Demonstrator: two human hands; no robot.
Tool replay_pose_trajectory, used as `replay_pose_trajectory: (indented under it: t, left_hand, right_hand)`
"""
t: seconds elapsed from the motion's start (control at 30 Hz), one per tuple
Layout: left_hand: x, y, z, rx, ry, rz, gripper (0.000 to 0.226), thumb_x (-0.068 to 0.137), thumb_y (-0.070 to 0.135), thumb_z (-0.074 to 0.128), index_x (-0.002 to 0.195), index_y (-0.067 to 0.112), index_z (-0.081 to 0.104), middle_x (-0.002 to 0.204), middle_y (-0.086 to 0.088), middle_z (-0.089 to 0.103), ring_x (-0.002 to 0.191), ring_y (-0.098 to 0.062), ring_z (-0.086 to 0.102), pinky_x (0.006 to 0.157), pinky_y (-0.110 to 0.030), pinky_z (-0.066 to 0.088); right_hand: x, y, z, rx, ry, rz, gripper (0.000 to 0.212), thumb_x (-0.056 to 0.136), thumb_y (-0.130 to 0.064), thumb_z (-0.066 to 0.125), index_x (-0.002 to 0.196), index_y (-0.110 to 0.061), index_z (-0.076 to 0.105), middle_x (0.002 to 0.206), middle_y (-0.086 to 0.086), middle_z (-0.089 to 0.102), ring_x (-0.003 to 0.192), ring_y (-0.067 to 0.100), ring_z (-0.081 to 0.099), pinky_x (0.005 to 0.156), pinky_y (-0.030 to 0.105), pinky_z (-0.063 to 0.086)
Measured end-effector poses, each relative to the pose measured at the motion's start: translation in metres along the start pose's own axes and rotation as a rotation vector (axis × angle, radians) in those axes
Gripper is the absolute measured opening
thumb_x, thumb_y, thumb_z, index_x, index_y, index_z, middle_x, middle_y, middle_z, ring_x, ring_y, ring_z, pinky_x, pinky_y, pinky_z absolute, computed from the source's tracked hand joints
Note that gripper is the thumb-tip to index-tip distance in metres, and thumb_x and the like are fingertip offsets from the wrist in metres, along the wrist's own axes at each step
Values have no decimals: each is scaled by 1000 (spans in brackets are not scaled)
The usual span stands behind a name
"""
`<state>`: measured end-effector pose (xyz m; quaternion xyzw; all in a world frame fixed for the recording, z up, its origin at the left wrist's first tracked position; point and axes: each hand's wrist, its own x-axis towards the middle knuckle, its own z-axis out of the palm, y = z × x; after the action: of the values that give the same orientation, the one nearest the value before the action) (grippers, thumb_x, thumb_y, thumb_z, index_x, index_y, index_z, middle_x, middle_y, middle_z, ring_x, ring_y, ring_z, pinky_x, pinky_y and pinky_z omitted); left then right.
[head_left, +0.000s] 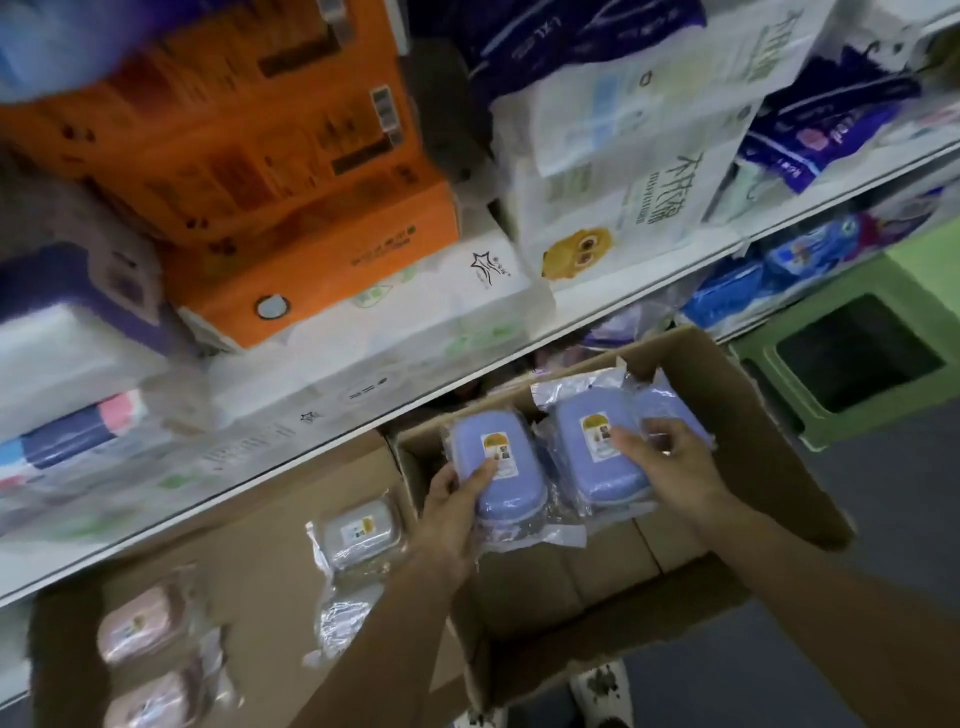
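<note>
Left hand (453, 503) grips the left purple case (498, 462), right hand (670, 457) clasps the right purple case (592, 452), both at the open carton's (758, 426) mouth; unpacking, I'd say; next, lift both clear

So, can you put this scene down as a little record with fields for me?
Place: shelf stacked with tissue packs
Left hand: grips one wrapped purple box
Right hand: grips second purple box
Carton: open, beneath both hands
Nearby: grey box and pink boxes to its left
Also: green stool at right
</note>
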<state>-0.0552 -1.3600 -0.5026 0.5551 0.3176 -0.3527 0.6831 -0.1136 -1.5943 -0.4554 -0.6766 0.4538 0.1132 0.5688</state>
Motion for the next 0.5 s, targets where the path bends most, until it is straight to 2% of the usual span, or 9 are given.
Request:
replay_pose_trajectory:
  t: [0.07,0.13,0.17,0.23,0.4,0.5]
  left_hand:
    - [22,-11,4,132,55,55,71,67,39,84,128,19,53,123,-13,64,103,-31,68,80,-47,58]
    - [41,-23,5,554,218,67,78,73,45,80,139,23,44,138,-13,46,123,-35,51,101,-48,46]
    - [49,-30,5,671,296,44,76,81,41,75,145,24,37,143,-15,36,130,-38,41,107,-48,39]
    - [59,-37,7,609,294,17,74,87,36,69,149,22,31,146,-17,34,132,-40,38,109,-48,36]
    - [79,-48,24,295,161,43,67,81,35,77,136,14,45,126,-10,61,111,-29,61,92,-41,53]
    - [97,-63,34,390,136,31,105,61,49,87,146,17,35,134,-10,57,115,-31,60,94,-48,53]
  right_hand:
    - [24,17,8,-154,48,-102,40,83,-36,73,111,-14,55,99,5,62,90,21,62,86,44,52]
    - [45,36,12,-362,101,-170,43,83,-32,72,116,-10,56,108,14,62,97,28,59,90,45,48]
    - [50,42,15,-400,86,-172,44,85,-29,70,121,-8,55,113,15,60,102,31,58,92,43,46]
    - [54,47,18,-419,37,-154,46,92,-27,62,132,-9,48,124,14,56,112,32,55,96,41,41]
    - [63,51,20,-474,-24,-165,47,98,-31,50,141,-14,40,135,10,52,124,29,49,103,40,35]
    - [70,51,22,-522,-31,-194,43,99,-32,49,138,-13,43,132,10,53,124,28,49,103,38,36]
